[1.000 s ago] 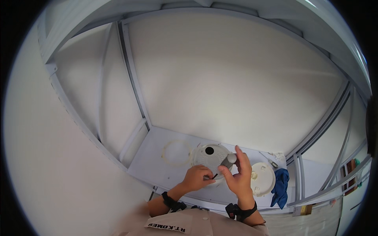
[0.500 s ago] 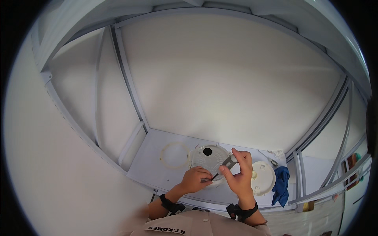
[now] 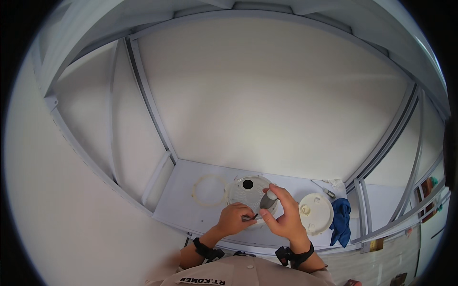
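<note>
The grey-handled screwdriver (image 3: 268,200) was held over the front part of the round, pale housing (image 3: 237,192), between the two hands, its long axis slanted from the desk's right rear corner toward its front edge — handle up and to the right, dark shaft down and to the left. Its handle was grasped by the fingers of the right hand (image 3: 286,220), while the shaft's lower end was met nearest by the left hand (image 3: 233,219), whose curled fingers were set at the housing's front rim; whether anything was pinched there could not be told. To the left, a thin ring (image 3: 194,191) was laid on the desk (image 3: 177,199); to the right, a white round cover (image 3: 323,209) was placed, with a blue cloth (image 3: 340,220) bunched beside it at the right edge.
</note>
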`<state>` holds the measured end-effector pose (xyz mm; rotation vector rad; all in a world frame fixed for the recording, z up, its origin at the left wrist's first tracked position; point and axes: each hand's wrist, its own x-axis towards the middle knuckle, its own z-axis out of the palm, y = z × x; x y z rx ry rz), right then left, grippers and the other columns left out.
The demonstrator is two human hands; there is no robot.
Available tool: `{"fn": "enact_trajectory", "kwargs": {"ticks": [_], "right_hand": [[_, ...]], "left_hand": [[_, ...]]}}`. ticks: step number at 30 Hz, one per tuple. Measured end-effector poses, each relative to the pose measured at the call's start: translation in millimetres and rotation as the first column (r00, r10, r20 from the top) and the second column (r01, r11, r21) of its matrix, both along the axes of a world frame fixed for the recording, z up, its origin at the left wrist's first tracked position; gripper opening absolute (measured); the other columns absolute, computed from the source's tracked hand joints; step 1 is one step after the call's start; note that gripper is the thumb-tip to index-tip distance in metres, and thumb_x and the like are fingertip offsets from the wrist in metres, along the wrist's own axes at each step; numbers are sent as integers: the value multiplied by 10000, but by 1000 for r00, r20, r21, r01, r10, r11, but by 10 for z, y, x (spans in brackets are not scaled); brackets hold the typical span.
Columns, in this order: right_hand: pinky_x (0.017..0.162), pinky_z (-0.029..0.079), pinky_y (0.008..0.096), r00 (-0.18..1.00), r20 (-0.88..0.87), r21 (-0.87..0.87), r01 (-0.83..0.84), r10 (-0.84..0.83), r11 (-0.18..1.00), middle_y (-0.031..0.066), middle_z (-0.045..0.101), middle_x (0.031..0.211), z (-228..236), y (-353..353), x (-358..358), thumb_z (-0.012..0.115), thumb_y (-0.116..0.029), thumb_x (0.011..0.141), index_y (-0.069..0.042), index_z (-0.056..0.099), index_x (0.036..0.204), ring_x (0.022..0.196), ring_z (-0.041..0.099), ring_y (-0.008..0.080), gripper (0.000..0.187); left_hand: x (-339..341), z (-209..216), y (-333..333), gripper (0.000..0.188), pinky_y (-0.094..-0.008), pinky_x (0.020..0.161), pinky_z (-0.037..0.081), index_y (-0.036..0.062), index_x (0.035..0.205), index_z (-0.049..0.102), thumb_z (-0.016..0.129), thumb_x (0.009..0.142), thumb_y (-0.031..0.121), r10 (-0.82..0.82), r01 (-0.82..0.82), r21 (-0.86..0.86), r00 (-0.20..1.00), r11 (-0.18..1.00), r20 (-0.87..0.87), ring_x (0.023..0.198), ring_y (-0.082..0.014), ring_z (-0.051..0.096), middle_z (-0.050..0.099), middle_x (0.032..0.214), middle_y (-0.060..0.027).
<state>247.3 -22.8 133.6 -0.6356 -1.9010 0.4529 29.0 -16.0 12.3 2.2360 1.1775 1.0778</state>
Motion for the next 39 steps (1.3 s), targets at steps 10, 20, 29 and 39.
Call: {"fn": "enact_trajectory", "kwargs": {"ticks": [10, 20, 29, 39], "right_hand": [[1004, 547, 431, 998, 7, -26, 66, -66, 997, 205, 713, 1274, -70, 5, 25, 910, -164, 866, -17, 545, 1534, 1137, 702, 346, 775], [868, 561, 377, 980, -31, 127, 199, -197, 972, 180, 676, 1218, -45, -5, 22, 901, -93, 854, -2, 609, 1482, 999, 662, 311, 699], [924, 566, 393, 977, -150, -108, 138, -154, 984, 202, 694, 1293, -195, -7, 17, 781, -11, 891, 17, 546, 1544, 1084, 699, 325, 695], [882, 567, 387, 984, -65, 15, 167, -166, 986, 205, 654, 1281, -75, -9, 17, 879, -88, 843, 10, 594, 1496, 1101, 656, 325, 719]], "left_hand": [[17, 17, -13, 198, -399, 796, 586, 117, 847, 769, 919, 797, 236, 16, -16, 19, 1000, 1000, -10, 928, -263, 731, 784, 909, 2], [26, 48, -32, 197, -396, 778, 580, 125, 838, 758, 923, 783, 216, 14, -14, 20, 1000, 1000, 24, 906, -258, 725, 783, 904, 18], [48, 33, -33, 209, -388, 790, 580, 132, 836, 749, 927, 779, 227, 30, -30, 14, 999, 999, 19, 916, -250, 724, 783, 908, 22], [27, 9, -20, 206, -393, 804, 580, 133, 848, 754, 920, 785, 237, 22, -22, 10, 1000, 1000, -2, 929, -253, 723, 784, 925, 24]]}}
